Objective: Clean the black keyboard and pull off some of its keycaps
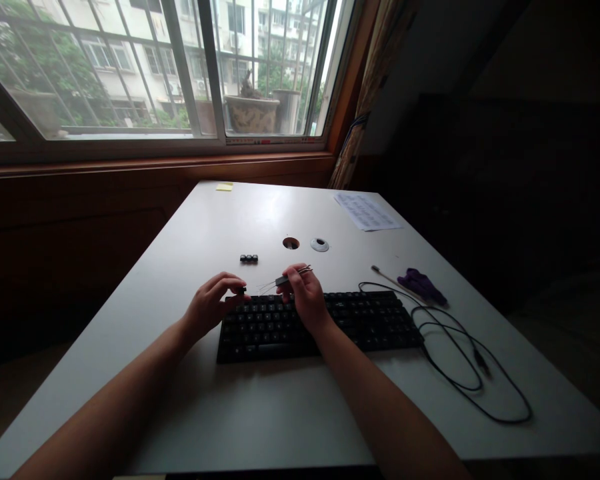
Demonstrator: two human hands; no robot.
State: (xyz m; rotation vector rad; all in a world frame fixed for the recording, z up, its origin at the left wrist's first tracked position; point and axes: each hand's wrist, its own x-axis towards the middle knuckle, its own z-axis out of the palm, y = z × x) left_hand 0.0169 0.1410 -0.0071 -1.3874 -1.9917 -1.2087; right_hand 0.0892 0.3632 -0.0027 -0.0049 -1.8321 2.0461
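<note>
A black keyboard (270,327) lies on the white table under both hands. Above its upper left corner, my left hand (211,301) pinches a small black keycap (241,290) between thumb and fingers. My right hand (304,293) is closed around a keycap puller (283,281) with a dark handle. The puller's thin wire prongs point left toward the keycap, apart from it. Three black keycaps (249,259) sit in a short row on the table, beyond my left hand.
Right of the keyboard are a looped black cable (460,387), a purple cloth (423,285) and a thin brush-like stick (390,275). Farther back are a cable hole (291,244), its round cover (319,245), printed papers (367,212) and yellow sticky notes (225,187). A barred window is behind.
</note>
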